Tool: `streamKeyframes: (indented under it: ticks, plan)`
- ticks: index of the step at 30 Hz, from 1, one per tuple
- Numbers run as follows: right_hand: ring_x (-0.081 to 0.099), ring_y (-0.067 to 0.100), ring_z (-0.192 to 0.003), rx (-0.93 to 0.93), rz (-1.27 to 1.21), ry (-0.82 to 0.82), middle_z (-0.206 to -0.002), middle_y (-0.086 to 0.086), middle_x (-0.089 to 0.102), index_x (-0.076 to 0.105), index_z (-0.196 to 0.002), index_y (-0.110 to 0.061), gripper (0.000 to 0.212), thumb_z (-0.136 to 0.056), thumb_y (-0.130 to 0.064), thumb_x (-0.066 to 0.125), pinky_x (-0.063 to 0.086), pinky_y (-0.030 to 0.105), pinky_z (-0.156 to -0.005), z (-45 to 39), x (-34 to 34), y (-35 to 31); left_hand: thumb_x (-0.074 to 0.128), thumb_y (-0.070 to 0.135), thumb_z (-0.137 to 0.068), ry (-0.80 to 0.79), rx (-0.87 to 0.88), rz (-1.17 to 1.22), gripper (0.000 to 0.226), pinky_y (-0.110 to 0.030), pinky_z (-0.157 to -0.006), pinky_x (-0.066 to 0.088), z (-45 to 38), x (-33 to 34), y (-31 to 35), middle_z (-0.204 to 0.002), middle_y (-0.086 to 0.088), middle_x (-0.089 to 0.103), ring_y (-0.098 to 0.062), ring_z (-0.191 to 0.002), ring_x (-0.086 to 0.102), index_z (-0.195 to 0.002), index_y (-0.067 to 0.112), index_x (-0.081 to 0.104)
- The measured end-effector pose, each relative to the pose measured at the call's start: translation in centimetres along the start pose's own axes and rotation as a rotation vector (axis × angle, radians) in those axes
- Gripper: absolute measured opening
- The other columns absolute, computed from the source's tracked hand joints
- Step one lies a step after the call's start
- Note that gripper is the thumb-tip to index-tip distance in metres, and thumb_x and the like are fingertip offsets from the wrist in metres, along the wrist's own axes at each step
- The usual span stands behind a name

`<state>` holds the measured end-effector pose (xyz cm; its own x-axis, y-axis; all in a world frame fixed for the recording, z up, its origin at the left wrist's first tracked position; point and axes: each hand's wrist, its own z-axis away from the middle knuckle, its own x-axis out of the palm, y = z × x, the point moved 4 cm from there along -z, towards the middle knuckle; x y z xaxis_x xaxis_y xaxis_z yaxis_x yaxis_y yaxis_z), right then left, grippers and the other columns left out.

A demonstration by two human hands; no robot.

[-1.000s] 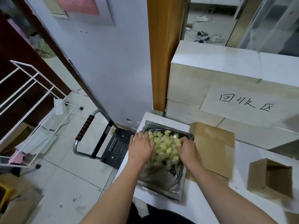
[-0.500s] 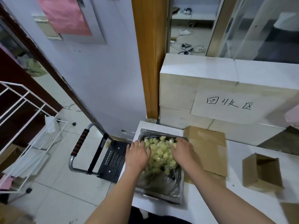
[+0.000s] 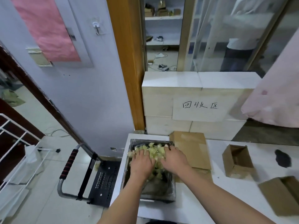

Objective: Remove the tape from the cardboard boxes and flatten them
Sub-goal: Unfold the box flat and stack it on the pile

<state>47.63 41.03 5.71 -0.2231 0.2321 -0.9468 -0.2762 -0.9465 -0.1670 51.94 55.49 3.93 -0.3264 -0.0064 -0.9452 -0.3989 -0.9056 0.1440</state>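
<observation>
My left hand (image 3: 142, 164) and my right hand (image 3: 174, 159) lie side by side, palms down, pressing on a heap of crumpled yellowish tape (image 3: 153, 150). The tape fills a metal bin lined with a dark bag (image 3: 173, 189) at the table's left edge. A flattened cardboard box (image 3: 192, 147) lies just right of the bin. An open small cardboard box (image 3: 237, 162) stands further right on the white table (image 3: 202, 199). Another cardboard box (image 3: 281, 194) lies at the right edge, blurred.
White foam blocks with a handwritten paper sign (image 3: 200, 109) form a wall behind the table. A hand trolley (image 3: 95, 175) sits on the floor left of the table. A white wire rack (image 3: 17, 152) stands far left. A dark object (image 3: 283, 158) lies on the table.
The camera has tilted up, showing more of the room. Both hands stay on the tape heap and have drawn closer together.
</observation>
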Motion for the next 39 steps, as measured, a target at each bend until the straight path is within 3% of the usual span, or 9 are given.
streamKeyframes:
  ticks: [6,12,21,30,35,39]
  plan:
    - [0.053,0.033,-0.117,0.033,0.087,0.001,-0.129,0.017,0.055,0.047,-0.137,-0.012,0.056,-0.095,-0.048,0.043,0.046,0.041,-0.093,5.4,-0.8,1.6,0.023,0.042,-0.105,-0.007,0.087,-0.024,0.055,-0.051,-0.119,0.025,4.2,0.3,2.9,-0.150,-0.015,0.041,-0.032,-0.140,0.036,-0.146,0.011,0.041]
    - [0.050,0.031,-0.121,0.136,0.123,-0.060,-0.132,0.014,0.052,0.045,-0.137,-0.013,0.053,-0.097,-0.047,0.041,0.045,0.040,-0.097,12.8,-0.4,4.2,0.026,0.039,-0.105,-0.044,0.170,-0.041,0.055,-0.049,-0.120,0.021,9.3,2.1,6.2,-0.154,-0.017,0.037,-0.034,-0.143,0.032,-0.149,0.009,0.038]
    - [0.052,0.029,-0.119,0.280,0.134,-0.001,-0.131,0.011,0.053,0.044,-0.142,-0.013,0.055,-0.098,-0.046,0.041,0.043,0.038,-0.093,21.9,-1.0,9.7,0.025,0.037,-0.105,-0.044,0.306,-0.109,0.047,-0.046,-0.114,0.029,15.3,3.7,14.1,-0.136,-0.014,0.049,-0.032,-0.128,0.043,-0.134,0.009,0.048]
    - [0.051,0.032,-0.122,0.415,0.085,0.027,-0.137,0.015,0.050,0.038,-0.144,-0.011,0.059,-0.100,-0.049,0.036,0.042,0.040,-0.095,27.7,-1.1,18.4,0.024,0.040,-0.105,-0.037,0.442,-0.159,0.055,-0.047,-0.119,0.024,16.4,4.3,24.3,-0.150,-0.014,0.040,-0.032,-0.140,0.036,-0.148,0.009,0.039]
    - [0.059,0.032,-0.110,0.475,0.041,0.038,-0.125,0.012,0.059,0.045,-0.134,-0.012,0.052,-0.100,-0.050,0.036,0.043,0.037,-0.082,30.9,-1.2,25.2,0.022,0.039,-0.105,-0.030,0.511,-0.172,0.055,-0.047,-0.118,0.026,17.0,5.7,32.4,-0.150,-0.013,0.041,-0.031,-0.139,0.036,-0.149,0.010,0.036]
    - [0.056,0.031,-0.114,0.509,-0.003,0.062,-0.127,0.013,0.057,0.049,-0.131,-0.011,0.049,-0.099,-0.046,0.039,0.045,0.037,-0.090,33.8,-1.4,32.3,0.021,0.040,-0.105,-0.038,0.545,-0.173,0.055,-0.047,-0.118,0.026,17.7,7.3,39.9,-0.152,-0.013,0.040,-0.030,-0.140,0.037,-0.148,0.010,0.036]
